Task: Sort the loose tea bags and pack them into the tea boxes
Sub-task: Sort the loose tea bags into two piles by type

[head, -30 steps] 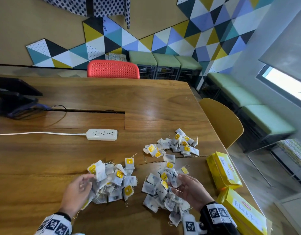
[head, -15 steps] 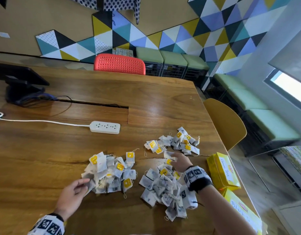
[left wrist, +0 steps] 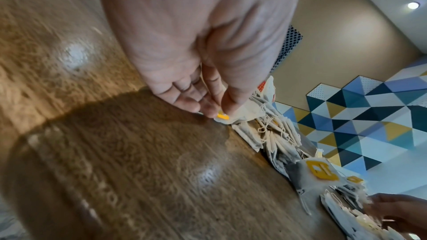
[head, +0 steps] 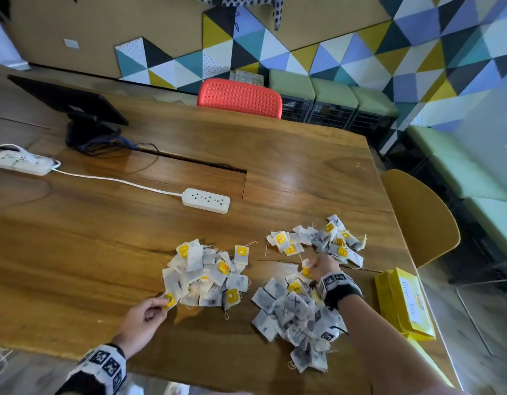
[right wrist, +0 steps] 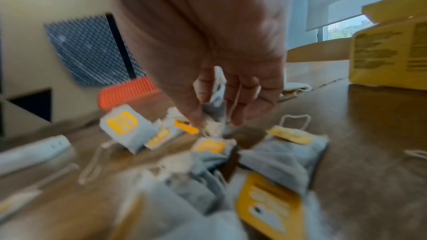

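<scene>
A tagged tea bag (head: pixel 169 300) at the left pile's seven o'clock edge is pinched by the left hand (head: pixel 142 319); another bag (right wrist: pixel 216 101) is pinched by the right hand (head: pixel 320 265) between worktop (head: pixel 75 252) piles, apparently for sorting.

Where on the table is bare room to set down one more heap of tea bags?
Bare wood lies left of the left heap, up to the power strip. Bare too is the far table behind the back heap. It is crowded between the three heaps and by the yellow box.
</scene>
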